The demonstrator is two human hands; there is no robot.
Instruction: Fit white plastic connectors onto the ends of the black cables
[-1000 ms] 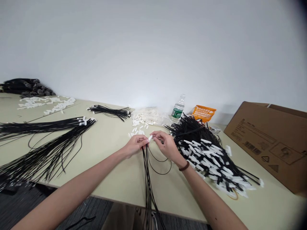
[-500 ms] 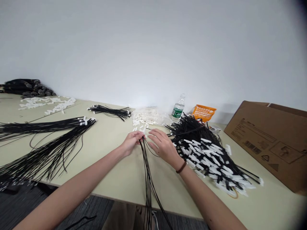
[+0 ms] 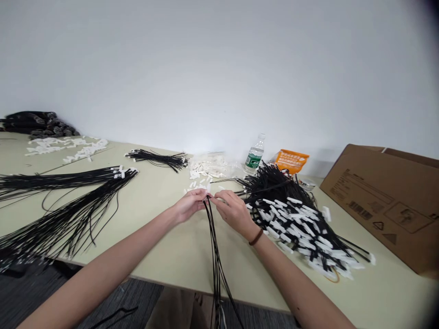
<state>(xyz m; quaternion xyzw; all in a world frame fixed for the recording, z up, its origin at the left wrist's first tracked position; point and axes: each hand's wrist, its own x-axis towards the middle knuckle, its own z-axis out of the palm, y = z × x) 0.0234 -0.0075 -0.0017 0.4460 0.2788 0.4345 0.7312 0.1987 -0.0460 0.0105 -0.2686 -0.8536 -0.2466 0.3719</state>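
My left hand (image 3: 191,204) is closed on the upper end of several thin black cables (image 3: 213,242), which hang down past the table's front edge. A white connector piece (image 3: 208,188) shows just above its fingertips. My right hand (image 3: 233,211) meets the left at the cable ends, with thumb and fingers pinched together on a black cable end. Small white connectors (image 3: 196,184) lie on the table just beyond both hands.
Right of my hands lies a big heap of black cables with white connectors (image 3: 302,224). Behind it are a bottle (image 3: 254,155), an orange packet (image 3: 291,161) and a cardboard box (image 3: 380,205). More cable bundles (image 3: 75,201) lie at left, beside scattered white connectors (image 3: 85,148).
My right hand has moved slightly left and closed its fingers at the cable ends beside my left hand. The hanging cables have swung a little to the right.
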